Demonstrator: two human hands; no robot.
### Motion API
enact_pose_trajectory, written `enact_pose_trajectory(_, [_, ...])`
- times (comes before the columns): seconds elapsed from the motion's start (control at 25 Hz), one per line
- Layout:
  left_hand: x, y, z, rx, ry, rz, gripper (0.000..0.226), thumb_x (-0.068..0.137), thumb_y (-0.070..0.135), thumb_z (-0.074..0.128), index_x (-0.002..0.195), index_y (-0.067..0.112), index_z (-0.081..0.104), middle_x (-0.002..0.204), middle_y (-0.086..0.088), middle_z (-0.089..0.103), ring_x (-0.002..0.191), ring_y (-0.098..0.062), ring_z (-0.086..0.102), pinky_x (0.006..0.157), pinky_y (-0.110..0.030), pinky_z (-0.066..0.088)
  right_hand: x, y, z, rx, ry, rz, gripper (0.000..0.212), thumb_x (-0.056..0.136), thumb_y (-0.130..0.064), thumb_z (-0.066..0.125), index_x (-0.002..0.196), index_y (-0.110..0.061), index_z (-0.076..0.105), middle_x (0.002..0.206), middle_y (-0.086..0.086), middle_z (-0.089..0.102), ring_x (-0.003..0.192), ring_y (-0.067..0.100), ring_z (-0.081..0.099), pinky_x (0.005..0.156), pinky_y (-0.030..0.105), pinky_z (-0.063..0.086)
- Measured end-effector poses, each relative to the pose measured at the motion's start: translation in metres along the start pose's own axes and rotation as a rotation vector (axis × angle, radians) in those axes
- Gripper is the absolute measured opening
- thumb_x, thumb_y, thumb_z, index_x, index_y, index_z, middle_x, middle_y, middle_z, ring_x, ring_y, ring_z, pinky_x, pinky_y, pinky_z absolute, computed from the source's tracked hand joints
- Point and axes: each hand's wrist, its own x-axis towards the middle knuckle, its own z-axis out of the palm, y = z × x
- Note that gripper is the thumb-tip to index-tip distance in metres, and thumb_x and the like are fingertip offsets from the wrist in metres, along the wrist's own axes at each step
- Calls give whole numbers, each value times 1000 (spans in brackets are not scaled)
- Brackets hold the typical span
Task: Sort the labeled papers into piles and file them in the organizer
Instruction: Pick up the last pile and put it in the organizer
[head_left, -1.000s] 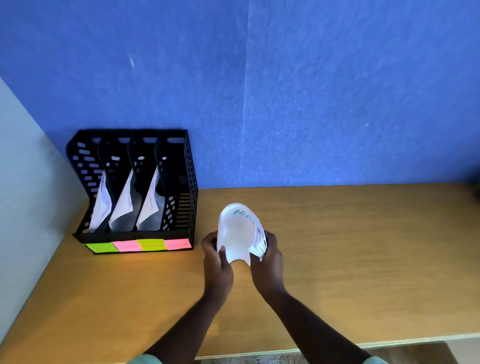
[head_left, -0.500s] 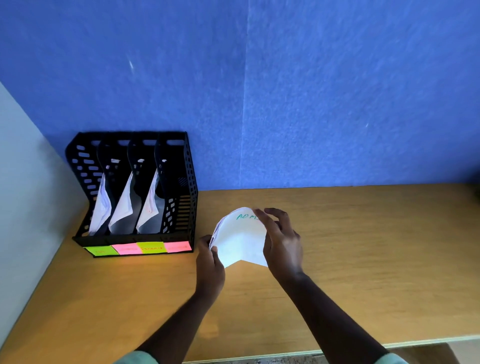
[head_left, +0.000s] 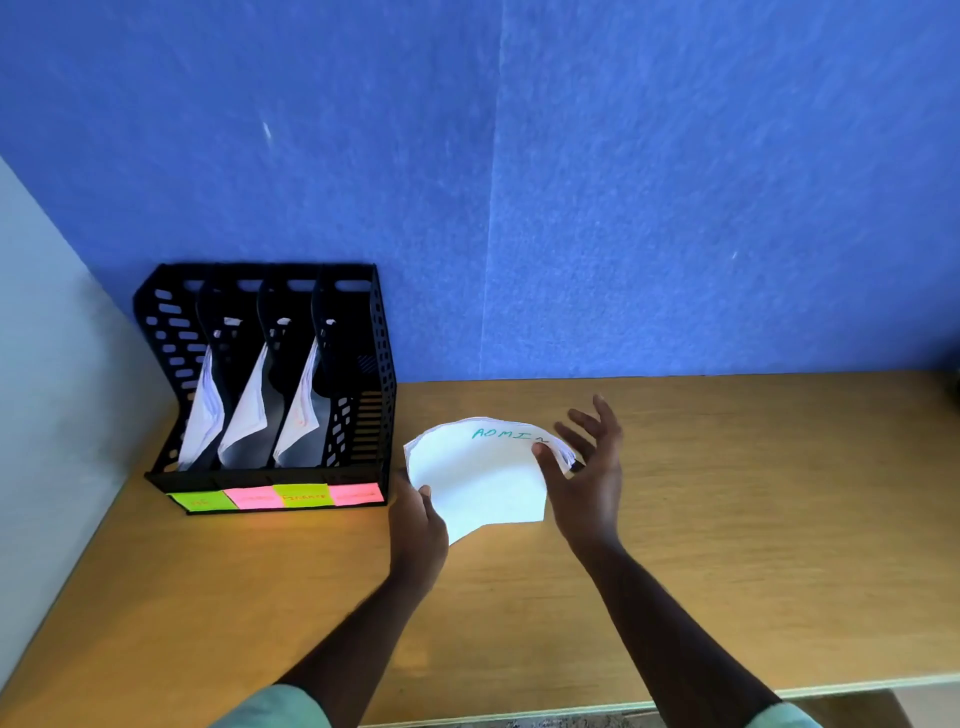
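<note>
A bowed stack of white papers (head_left: 480, 475), its top sheet marked "ADMIN" in green, sits just above the wooden desk (head_left: 727, 519). My left hand (head_left: 418, 527) grips the stack's lower left edge. My right hand (head_left: 589, 467) is at its right edge, thumb pressing on the top sheet, fingers spread apart. The black four-slot organizer (head_left: 363, 415) stands at the left against the blue wall. Its three left slots hold white papers (head_left: 249, 410); the rightmost slot looks bare. Green and pink sticky labels (head_left: 278, 496) run along its front.
A pale side wall (head_left: 47, 389) borders the desk on the left, close to the organizer. The blue felt panel (head_left: 571, 182) closes off the back. The desk's front edge (head_left: 675, 696) runs below my forearms.
The papers went from tightly curled and upright between both hands to flatter and lower, spread out near the desk. My right hand moved from underneath to the right edge, fingers now spread.
</note>
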Motion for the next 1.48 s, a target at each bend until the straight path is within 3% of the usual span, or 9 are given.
enact_pose_trajectory(0.16, [0, -2, -5, 45, -6, 4, 51, 100, -1, 39, 148, 10, 30, 141, 2, 45, 127, -15, 46, 109, -30, 35, 3, 29, -10, -58, -72, 222, 54, 86, -11, 81, 134, -20, 59, 123, -14, 65, 111, -5, 62, 105, 36, 54])
enact_pose_trajectory(0.32, [-4, -3, -9, 87, -60, -38, 56, 101, 0, 39, 153, 9, 22, 140, -22, 51, 125, -40, 51, 108, -50, 40, 3, 37, -13, -154, -251, 215, 21, 89, -19, 76, 105, -31, 69, 96, -15, 77, 90, 3, 71, 81, 33, 56])
enact_pose_trajectory(0.48, [-11, 4, -11, 41, -21, 4, 53, 101, -1, 38, 150, 15, 28, 136, -10, 55, 120, -32, 56, 101, -36, 46, -1, 32, -6, -157, -197, 226, 8, 91, -21, 70, 90, -28, 71, 80, -9, 75, 72, 11, 69, 63, 34, 54])
enact_pose_trajectory(0.6, [-20, 13, -5, -4, 52, 62, 46, 99, -2, 39, 130, 31, 35, 88, 5, 59, 70, -11, 60, 61, -6, 39, -15, 23, 4, -265, -76, 97, 21, 90, -27, 67, 75, -40, 59, 64, -15, 61, 54, 5, 50, 51, 18, 38])
enact_pose_trajectory(0.68, [-27, 16, 1, 1, 86, 96, 41, 99, -2, 41, 120, 32, 34, 69, 14, 46, 55, -1, 51, 49, -6, 34, -29, 20, 14, -291, -43, 2, 33, 89, -25, 67, 72, -48, 52, 61, -22, 56, 52, 4, 47, 48, 11, 31])
enact_pose_trajectory(0.92, [-36, -1, 7, 24, 16, 31, 32, 100, -1, 39, 128, 12, 36, 107, 1, 58, 86, -14, 59, 67, 3, 39, -53, 35, 21, -351, -96, 128, 8, 91, -20, 71, 98, -22, 70, 68, -5, 69, 62, 22, 62, 57, 33, 50])
enact_pose_trajectory(1.08, [-26, -1, 2, 86, -1, 21, 29, 98, -4, 41, 125, 7, 41, 91, -3, 61, 72, -15, 62, 56, 2, 38, -38, 30, 16, -341, -114, 166, 15, 91, -24, 71, 106, -23, 70, 76, -18, 65, 71, 13, 66, 61, 25, 45])
enact_pose_trajectory(1.32, [-16, 19, -17, 177, 23, 213, 42, 92, -11, 45, 124, 17, 44, 93, 17, 56, 78, -3, 54, 70, 3, 39, -5, -7, 19, -437, 62, 387, 64, 87, -39, 77, 134, -8, 46, 130, 11, 54, 118, 32, 54, 96, 39, 44])
enact_pose_trajectory(1.48, [-22, 21, -27, 186, 18, 251, 38, 93, 1, 45, 129, 11, 51, 103, -4, 70, 90, -20, 67, 78, -17, 51, 2, -65, 39, -5, -290, 648, 63, 90, -72, 53, 107, -12, 65, 102, 0, 70, 92, 18, 70, 78, 37, 59])
